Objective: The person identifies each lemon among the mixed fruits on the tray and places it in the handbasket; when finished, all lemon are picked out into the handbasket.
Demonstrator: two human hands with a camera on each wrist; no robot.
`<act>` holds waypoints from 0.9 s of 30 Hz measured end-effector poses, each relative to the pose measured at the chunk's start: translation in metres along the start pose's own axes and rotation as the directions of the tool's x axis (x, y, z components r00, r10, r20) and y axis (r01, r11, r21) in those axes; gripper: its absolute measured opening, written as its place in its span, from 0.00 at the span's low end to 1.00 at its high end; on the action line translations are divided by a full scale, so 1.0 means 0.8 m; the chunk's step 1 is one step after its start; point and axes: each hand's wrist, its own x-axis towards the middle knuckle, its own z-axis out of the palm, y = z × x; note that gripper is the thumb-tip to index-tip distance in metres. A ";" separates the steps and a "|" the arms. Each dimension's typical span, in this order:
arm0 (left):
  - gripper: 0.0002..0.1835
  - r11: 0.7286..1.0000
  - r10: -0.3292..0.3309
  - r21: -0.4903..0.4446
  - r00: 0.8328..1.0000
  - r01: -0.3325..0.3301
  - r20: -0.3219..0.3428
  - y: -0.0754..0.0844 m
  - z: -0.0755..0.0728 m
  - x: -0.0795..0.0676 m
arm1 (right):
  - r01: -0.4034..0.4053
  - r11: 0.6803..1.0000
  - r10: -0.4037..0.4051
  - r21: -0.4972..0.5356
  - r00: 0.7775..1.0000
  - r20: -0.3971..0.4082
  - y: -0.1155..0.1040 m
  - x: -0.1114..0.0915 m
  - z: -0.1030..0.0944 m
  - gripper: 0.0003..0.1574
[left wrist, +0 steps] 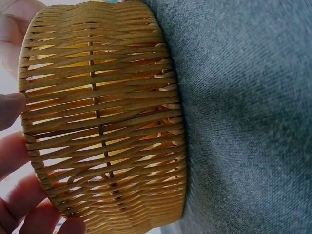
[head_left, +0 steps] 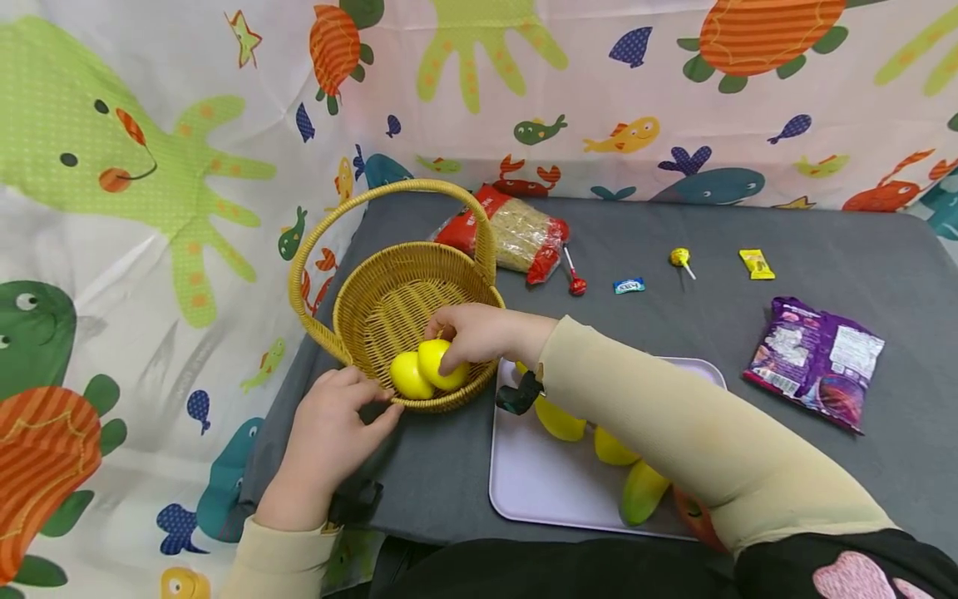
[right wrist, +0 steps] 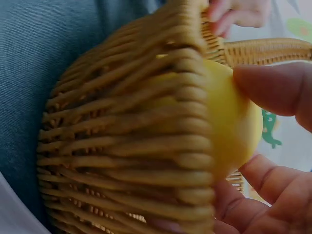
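A round wicker basket (head_left: 382, 308) with a tall arched handle stands on the left part of the table. Inside, near its front wall, lies one yellow lemon (head_left: 410, 376). My right hand (head_left: 479, 333) reaches in over the right rim and grips a second lemon (right wrist: 226, 117) between thumb and fingers, close against the first. At the basket's front-left rim, my left hand (head_left: 340, 428) holds the edge with thumb and fingers; in the left wrist view its fingers (left wrist: 27, 195) curl at the rim. The wicker wall partly hides the gripped lemon in the right wrist view.
Beneath my right forearm, a pale tray (head_left: 524, 491) bears several yellow fruits and a mango (head_left: 644, 492). Behind the basket lies a red-and-clear food bag (head_left: 516, 233). Lollipops (head_left: 576, 284), small wrapped sweets (head_left: 757, 264) and a purple snack packet (head_left: 816, 362) lie farther right.
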 end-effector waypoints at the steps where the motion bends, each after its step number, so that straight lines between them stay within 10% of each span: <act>1: 0.10 1.000 -0.002 0.002 1.000 0.002 0.000 0.000 0.000 0.000 | -0.001 1.000 0.001 -0.023 1.000 0.005 0.000 0.002 0.002 0.28; 11: 0.10 1.000 0.008 0.007 1.000 -0.008 -0.009 -0.001 0.001 0.001 | 0.003 0.986 0.000 -0.167 1.000 0.018 -0.003 0.019 0.024 0.28; 27: 0.09 1.000 0.020 0.008 1.000 -0.020 -0.010 0.000 0.001 0.002 | 0.068 0.989 -0.068 -0.127 0.998 0.012 0.001 0.010 0.016 0.30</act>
